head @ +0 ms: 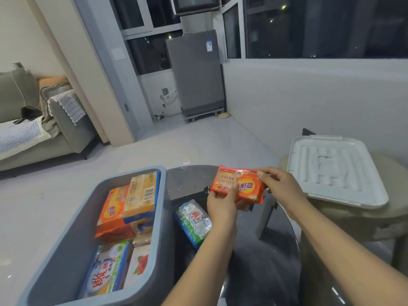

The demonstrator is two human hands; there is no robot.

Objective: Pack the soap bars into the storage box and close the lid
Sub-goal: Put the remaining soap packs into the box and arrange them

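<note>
Orange glossy soap pack [238, 187], purple lettering, gripped by left hand [221, 204] and right hand [280, 187].

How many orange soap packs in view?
2. One orange pack is held above the dark table in both hands, left hand and right hand. The other orange pack lies inside the grey storage box. More may be hidden underneath.

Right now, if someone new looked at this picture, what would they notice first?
First, the bright orange soap pack, held up over the dark glass table by the left hand and right hand. Next, the open grey storage box at the lower left, already holding several soap packs. The white lid lies apart on the right.
</note>
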